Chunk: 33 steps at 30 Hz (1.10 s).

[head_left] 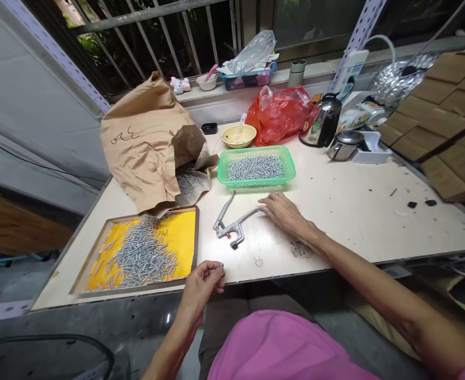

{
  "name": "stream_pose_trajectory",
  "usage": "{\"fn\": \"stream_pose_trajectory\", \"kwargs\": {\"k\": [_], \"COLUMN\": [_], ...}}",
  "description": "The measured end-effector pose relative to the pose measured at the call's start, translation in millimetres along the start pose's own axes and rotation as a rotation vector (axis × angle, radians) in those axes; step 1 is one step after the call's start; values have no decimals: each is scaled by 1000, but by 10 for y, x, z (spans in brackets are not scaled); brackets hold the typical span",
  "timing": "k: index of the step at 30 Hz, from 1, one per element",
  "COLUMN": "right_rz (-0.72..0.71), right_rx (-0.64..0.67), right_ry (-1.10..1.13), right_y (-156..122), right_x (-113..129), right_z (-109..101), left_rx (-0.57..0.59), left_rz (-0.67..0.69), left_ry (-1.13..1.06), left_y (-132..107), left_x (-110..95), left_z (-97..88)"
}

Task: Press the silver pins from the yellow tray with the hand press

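Observation:
My left hand (pixel 206 278) is at the table's front edge, its fingers curled and the thumb pressed to the forefinger; anything in the pinch is too small to make out. Palm down on the table, my right hand (pixel 283 212) has its fingers stretched out, fingertips at the handle end of the silver hand pliers (pixel 230 228). These pliers lie with their handles spread, showing a spring and a small red part. Left of them, a shallow tray (pixel 196 232) with a yellow lining bears a heap of small metal screws or pins (pixel 143 256). More fill a green plastic basket (pixel 256 183) behind the pliers.
A large brown paper bag (pixel 141 153) lies open behind the tray, with metal pieces at its mouth. Along the back are a yellow bowl (pixel 238 138), a red plastic bag (pixel 282 116), a kettle (pixel 322 124) and a metal pot (pixel 345 148). Cardboard (pixel 446 121) leans at right.

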State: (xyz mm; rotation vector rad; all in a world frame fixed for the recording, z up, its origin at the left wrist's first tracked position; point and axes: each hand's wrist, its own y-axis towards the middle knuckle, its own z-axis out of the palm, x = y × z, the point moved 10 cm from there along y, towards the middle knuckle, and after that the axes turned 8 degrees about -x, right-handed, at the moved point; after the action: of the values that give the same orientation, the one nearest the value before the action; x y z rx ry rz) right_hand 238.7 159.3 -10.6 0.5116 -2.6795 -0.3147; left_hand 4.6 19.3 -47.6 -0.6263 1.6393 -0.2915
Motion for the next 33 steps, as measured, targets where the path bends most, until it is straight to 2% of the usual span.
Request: {"fn": "stream_pose_trajectory", "kwargs": {"k": [3,6,10,13,18,20,23,25,27,29,31,33], "right_rz": [129,148,220,257,191,144,54,10,18,43,-3,-134], "right_rx": [58,104,70,55,-16,-84,-310,-448,-487,-414,-245,-51], "right_ry": [-23,-65,-252,-270,-157,-49,61,49,-19,-85,-91,-56], "right_y": [-210,-372,-530,-648,-701,-577,-177,160,462,631,607,395], "right_x": [-181,-123,-90,-153,-158,-85,8,4,-52,-80,32,290], "right_z": [-39,-17,-48,-8,-28,-215,-772,-1114,-1248,-1130,-788,-357], "left_rx": [15,38,69,55,22,17,-1,-19,-43,-65,-75,-74], "left_rz": [-15,-21,-32,-38,-42,-54,-57,-44,-37,-41,-44,-45], "left_ry": [2,-9,-26,-28,-60,-91,-130,-150,-178,-213,-243,-259], "left_y": [56,89,100,121,144,132,119,124,139,163,199,251], "left_x": [6,-2,4,30,24,5,-43,-80,-103,-110,-111,-112], "left_z": [63,168,272,255,201,196,170,139,105,81,81,103]}}
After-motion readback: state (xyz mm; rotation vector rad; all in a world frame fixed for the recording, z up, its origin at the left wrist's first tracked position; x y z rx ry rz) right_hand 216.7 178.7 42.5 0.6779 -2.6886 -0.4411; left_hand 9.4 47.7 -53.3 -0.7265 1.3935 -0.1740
